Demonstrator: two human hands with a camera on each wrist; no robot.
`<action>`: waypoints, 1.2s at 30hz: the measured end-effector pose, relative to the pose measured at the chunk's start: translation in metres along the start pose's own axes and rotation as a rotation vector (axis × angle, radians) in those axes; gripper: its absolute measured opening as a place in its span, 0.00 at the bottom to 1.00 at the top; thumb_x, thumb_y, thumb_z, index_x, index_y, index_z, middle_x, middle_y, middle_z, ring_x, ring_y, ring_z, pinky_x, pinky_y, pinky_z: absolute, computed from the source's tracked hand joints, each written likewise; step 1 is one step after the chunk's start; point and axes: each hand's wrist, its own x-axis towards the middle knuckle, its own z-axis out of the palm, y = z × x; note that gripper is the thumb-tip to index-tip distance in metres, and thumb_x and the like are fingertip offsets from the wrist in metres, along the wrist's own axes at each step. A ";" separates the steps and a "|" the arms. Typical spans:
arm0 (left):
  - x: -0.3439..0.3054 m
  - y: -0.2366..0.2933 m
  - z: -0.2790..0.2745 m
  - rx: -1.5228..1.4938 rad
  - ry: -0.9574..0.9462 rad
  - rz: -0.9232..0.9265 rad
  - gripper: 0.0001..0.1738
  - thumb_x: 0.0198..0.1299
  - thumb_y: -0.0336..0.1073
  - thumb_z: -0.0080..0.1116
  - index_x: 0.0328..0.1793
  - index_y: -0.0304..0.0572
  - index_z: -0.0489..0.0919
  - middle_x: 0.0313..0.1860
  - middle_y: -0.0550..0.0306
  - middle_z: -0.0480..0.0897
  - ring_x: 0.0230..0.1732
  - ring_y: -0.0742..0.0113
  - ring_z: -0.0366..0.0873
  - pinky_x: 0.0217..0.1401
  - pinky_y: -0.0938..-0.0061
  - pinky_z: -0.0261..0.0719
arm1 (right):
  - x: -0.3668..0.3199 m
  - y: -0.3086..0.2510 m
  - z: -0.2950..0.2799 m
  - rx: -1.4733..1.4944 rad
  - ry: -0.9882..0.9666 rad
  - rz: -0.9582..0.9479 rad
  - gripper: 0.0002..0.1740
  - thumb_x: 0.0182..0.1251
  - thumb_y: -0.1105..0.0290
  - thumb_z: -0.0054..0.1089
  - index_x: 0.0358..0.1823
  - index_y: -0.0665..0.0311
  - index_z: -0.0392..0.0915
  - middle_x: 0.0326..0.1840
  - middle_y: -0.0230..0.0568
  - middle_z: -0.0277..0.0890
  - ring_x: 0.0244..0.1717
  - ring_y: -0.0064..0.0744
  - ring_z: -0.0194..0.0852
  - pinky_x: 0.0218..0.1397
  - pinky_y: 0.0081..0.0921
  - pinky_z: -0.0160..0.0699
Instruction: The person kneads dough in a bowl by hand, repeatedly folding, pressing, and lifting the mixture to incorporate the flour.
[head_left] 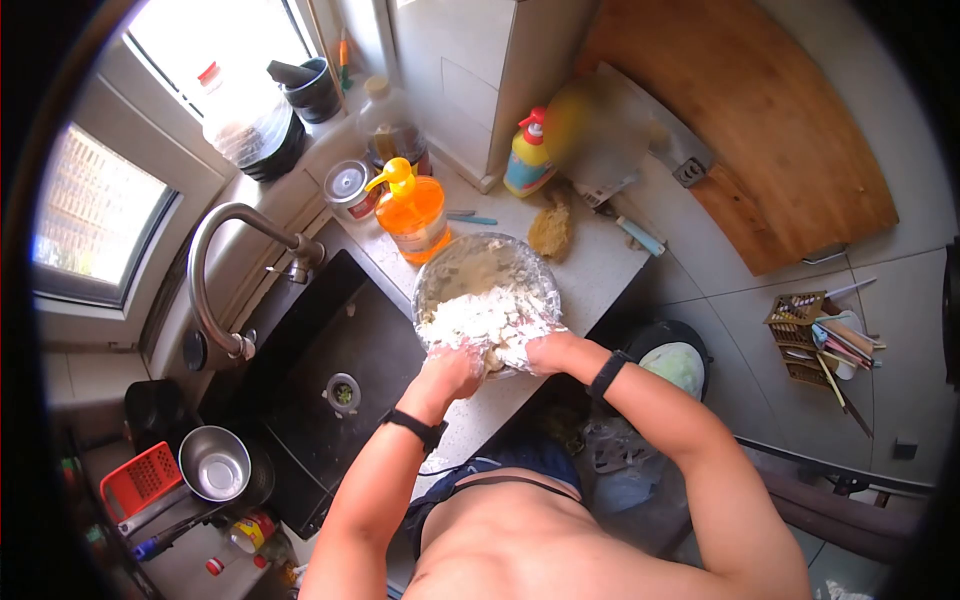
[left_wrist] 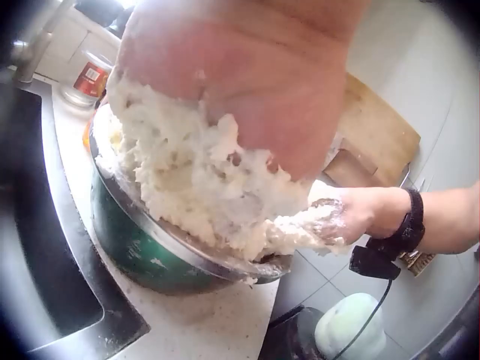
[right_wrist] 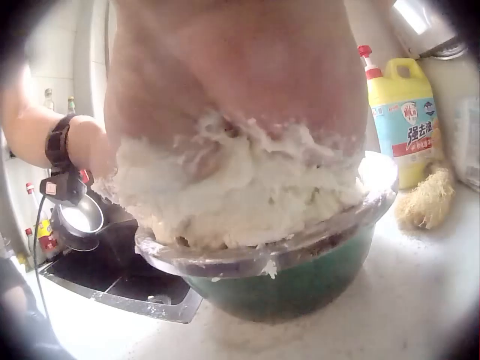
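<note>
Head view: The bowl (head_left: 530, 268) stood at the centre of the frame on the pale tabletop (head_left: 600, 270), to the right of the black sink (head_left: 292, 368). The floury dough (head_left: 485, 315) occupied the lower half of the bowl, its wider extent running across the frame from the left hand (head_left: 457, 368) to the right hand (head_left: 553, 350). Both hands met it at the bowl's lower rim, fingers hidden. An orange pump bottle (head_left: 412, 215) stood just beside the bowl, on its upper left.

Left wrist view: The left hand filled the upper centre, with dough directly beneath and touching it. State of the left grip: could not be told, as the dough covered the fingers.

Right wrist view: The right hand filled the upper centre and contacted the dough below it, above the bowl's green outer wall. State of the right grip: likewise could not be told. A yellow bottle (right_wrist: 409, 124) stood at upper right. Governing relation, as judged: the dough lay under and between both hands, neither clearly nearer.
</note>
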 end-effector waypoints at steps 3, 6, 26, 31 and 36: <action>0.015 0.000 -0.010 0.099 -0.241 -0.067 0.23 0.54 0.36 0.40 0.57 0.39 0.69 0.53 0.43 0.74 0.53 0.49 0.72 0.57 0.60 0.67 | 0.041 0.023 0.034 -0.056 -0.121 0.083 0.14 0.50 0.69 0.48 0.36 0.66 0.78 0.36 0.51 0.77 0.40 0.47 0.76 0.42 0.36 0.74; 0.028 -0.005 -0.006 0.126 -0.341 -0.088 0.23 0.53 0.36 0.41 0.55 0.38 0.71 0.52 0.42 0.75 0.53 0.50 0.73 0.56 0.62 0.68 | 0.051 0.021 0.031 -0.024 -0.172 0.133 0.15 0.49 0.74 0.50 0.39 0.68 0.78 0.43 0.51 0.76 0.45 0.47 0.75 0.44 0.36 0.74; 0.064 -0.005 -0.022 0.096 -0.481 -0.200 0.23 0.51 0.36 0.43 0.54 0.40 0.73 0.50 0.45 0.77 0.53 0.50 0.73 0.56 0.63 0.68 | 0.088 0.026 0.008 -0.011 -0.292 0.180 0.16 0.51 0.74 0.50 0.43 0.64 0.77 0.46 0.47 0.75 0.47 0.47 0.74 0.46 0.37 0.74; 0.073 -0.011 -0.011 0.104 -0.590 -0.211 0.24 0.55 0.38 0.42 0.58 0.40 0.71 0.58 0.48 0.72 0.60 0.57 0.68 0.61 0.64 0.62 | 0.099 0.033 0.016 0.014 -0.243 0.174 0.16 0.53 0.73 0.49 0.45 0.62 0.76 0.47 0.46 0.75 0.48 0.46 0.74 0.47 0.38 0.74; 0.075 -0.008 -0.005 0.126 -0.464 -0.204 0.24 0.53 0.38 0.45 0.57 0.41 0.71 0.56 0.48 0.73 0.59 0.56 0.69 0.61 0.65 0.63 | 0.098 0.029 0.010 -0.036 -0.187 0.198 0.16 0.54 0.72 0.48 0.46 0.62 0.76 0.48 0.47 0.74 0.49 0.46 0.73 0.50 0.36 0.73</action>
